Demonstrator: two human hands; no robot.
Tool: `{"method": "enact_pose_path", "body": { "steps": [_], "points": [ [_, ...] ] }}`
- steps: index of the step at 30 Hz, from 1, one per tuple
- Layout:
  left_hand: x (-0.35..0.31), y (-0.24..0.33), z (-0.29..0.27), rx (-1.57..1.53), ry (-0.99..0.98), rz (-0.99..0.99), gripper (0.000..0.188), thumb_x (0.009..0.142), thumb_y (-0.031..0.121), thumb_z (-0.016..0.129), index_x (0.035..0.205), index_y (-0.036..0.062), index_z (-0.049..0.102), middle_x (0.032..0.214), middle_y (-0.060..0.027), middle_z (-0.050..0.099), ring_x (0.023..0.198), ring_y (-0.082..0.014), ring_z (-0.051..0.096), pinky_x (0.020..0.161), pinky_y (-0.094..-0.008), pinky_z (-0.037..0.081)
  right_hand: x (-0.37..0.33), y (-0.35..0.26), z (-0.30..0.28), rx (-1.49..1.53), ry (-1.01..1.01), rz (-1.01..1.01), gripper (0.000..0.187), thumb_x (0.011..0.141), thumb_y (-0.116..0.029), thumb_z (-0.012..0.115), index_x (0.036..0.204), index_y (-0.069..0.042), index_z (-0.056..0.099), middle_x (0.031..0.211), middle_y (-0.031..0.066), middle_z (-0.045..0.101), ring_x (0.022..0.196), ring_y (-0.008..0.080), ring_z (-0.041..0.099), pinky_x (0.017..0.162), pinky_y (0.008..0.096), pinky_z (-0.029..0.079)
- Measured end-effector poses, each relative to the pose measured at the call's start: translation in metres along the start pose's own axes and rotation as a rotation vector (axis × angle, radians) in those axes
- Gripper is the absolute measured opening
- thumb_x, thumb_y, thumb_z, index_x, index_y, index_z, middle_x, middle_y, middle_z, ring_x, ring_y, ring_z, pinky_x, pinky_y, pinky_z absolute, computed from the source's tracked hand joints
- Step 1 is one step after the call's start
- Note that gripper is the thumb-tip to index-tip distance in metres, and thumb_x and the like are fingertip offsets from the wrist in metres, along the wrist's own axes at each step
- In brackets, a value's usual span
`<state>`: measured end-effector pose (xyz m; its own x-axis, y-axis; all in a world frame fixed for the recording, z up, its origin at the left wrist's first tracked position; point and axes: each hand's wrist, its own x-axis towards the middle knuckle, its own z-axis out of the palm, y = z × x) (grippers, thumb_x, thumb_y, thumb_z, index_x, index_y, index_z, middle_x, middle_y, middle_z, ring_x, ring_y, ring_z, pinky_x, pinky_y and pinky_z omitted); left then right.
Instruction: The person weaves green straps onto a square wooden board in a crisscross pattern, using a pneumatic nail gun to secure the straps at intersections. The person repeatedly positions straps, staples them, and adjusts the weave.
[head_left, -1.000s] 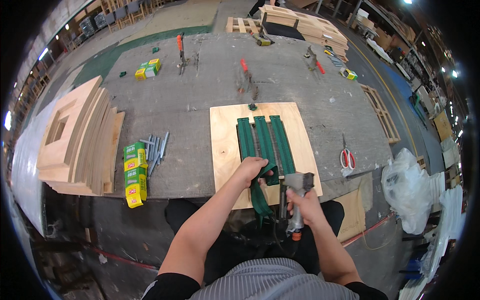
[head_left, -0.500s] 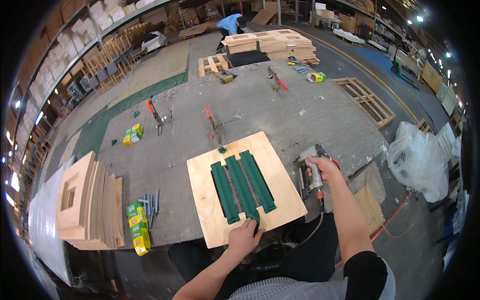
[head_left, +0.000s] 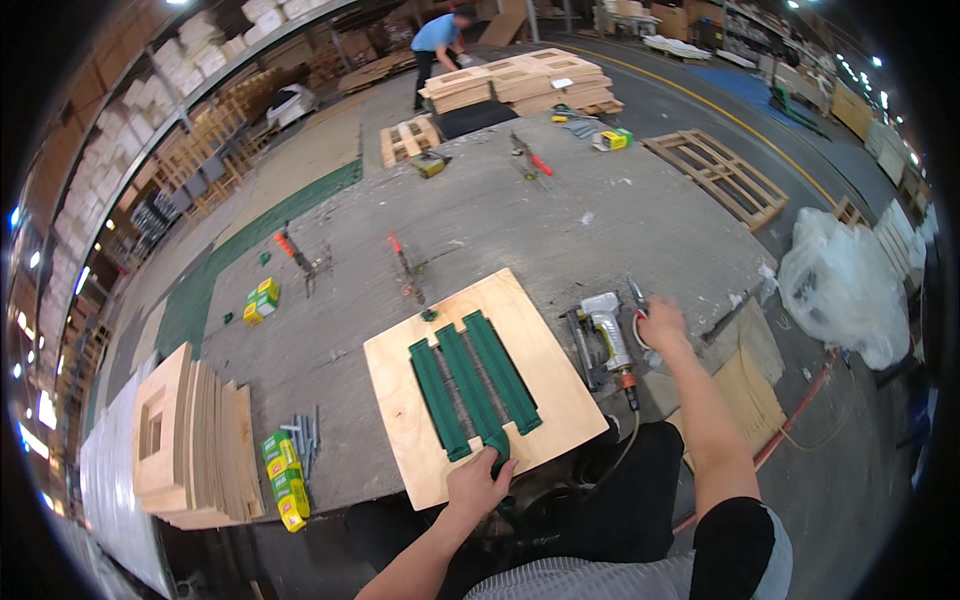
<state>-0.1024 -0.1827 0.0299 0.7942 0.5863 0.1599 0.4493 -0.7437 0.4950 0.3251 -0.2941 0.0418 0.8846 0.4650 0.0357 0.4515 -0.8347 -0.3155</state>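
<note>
A square plywood panel (head_left: 400, 375) lies at the near edge of the table, its opening spanned by three green webbing straps (head_left: 488, 370). My left hand (head_left: 478, 490) is at the panel's near edge, its fingers closed on the loose end of the middle strap. My right hand (head_left: 662, 325) grips a pair of scissors (head_left: 637, 292) by the red handles, blades pointing away from me. Just left of it a silver pneumatic staple gun (head_left: 606, 330) lies on the table, joined to an air hose.
Cut wooden panels (head_left: 190, 440) stand stacked at the left, beside staple boxes (head_left: 285, 480) and loose staple strips (head_left: 304, 440). Red-handled pliers (head_left: 402, 265) and more tools lie farther up the table (head_left: 350, 240). Behind it, a person (head_left: 437, 50) bends by stacked wooden frames (head_left: 545, 80).
My right hand has let go of the staple gun, moved right and taken up the scissors. My left hand stays on the strap end. The person at the back stands more upright.
</note>
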Motion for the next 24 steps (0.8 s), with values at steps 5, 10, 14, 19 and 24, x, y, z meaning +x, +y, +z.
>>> {"method": "enact_pose_path", "body": {
  "steps": [5, 10, 14, 19, 24],
  "points": [
    [0.001, -0.006, -0.007, -0.097, -0.029, -0.098, 0.036, 0.096, 0.041, 0.067, 0.092, 0.0048, 0.064, 0.078, -0.0182, 0.067, 0.073, -0.0366, 0.069, 0.063, -0.0452, 0.053, -0.006, 0.022, -0.008, 0.079, -0.173, -0.017, 0.072, 0.077, -0.017, 0.076, 0.145, -0.007, 0.053, 0.119, 0.0241, 0.069, 0.115, 0.0428, 0.065, 0.102, 0.0471, 0.051],
    [0.019, -0.021, -0.012, -0.931, -0.139, -0.449, 0.034, 0.104, 0.032, 0.061, 0.111, 0.0009, 0.072, 0.096, -0.0138, 0.076, 0.08, -0.0238, 0.071, 0.073, -0.034, 0.055, -0.013, 0.049, -0.035, 0.553, -0.124, 0.039, 0.074, 0.077, -0.011, 0.074, 0.146, 0.0, 0.049, 0.112, 0.0201, 0.072, 0.097, 0.0346, 0.071, 0.087, 0.042, 0.056],
    [0.039, -0.03, -0.041, -1.362, -0.223, -0.708, 0.03, 0.106, 0.026, 0.057, 0.112, -0.0017, 0.068, 0.096, -0.0104, 0.075, 0.075, -0.0182, 0.069, 0.067, -0.0321, 0.057, -0.066, 0.006, -0.04, 1.049, -0.386, -0.25, 0.067, 0.079, -0.014, 0.077, 0.141, -0.003, 0.055, 0.106, 0.0171, 0.071, 0.083, 0.0269, 0.07, 0.075, 0.0378, 0.055],
    [0.056, -0.028, -0.051, -1.391, -0.207, -0.76, 0.031, 0.106, 0.027, 0.058, 0.11, -0.0018, 0.068, 0.089, -0.0114, 0.075, 0.074, -0.018, 0.069, 0.067, -0.0306, 0.057, -0.126, -0.066, -0.054, 0.208, -0.483, -0.841, 0.053, 0.083, -0.038, 0.079, 0.127, -0.013, 0.062, 0.099, 0.0151, 0.068, 0.088, 0.0322, 0.07, 0.076, 0.0458, 0.054],
    [0.059, -0.023, -0.049, -1.396, -0.209, -0.748, 0.029, 0.106, 0.025, 0.059, 0.11, -0.0021, 0.069, 0.088, -0.0111, 0.075, 0.075, -0.0168, 0.07, 0.07, -0.0284, 0.057, -0.134, -0.09, -0.028, -0.173, -0.494, -1.163, 0.045, 0.085, -0.045, 0.073, 0.118, -0.016, 0.063, 0.098, 0.012, 0.067, 0.097, 0.0324, 0.069, 0.085, 0.0485, 0.05]
  ]
}}
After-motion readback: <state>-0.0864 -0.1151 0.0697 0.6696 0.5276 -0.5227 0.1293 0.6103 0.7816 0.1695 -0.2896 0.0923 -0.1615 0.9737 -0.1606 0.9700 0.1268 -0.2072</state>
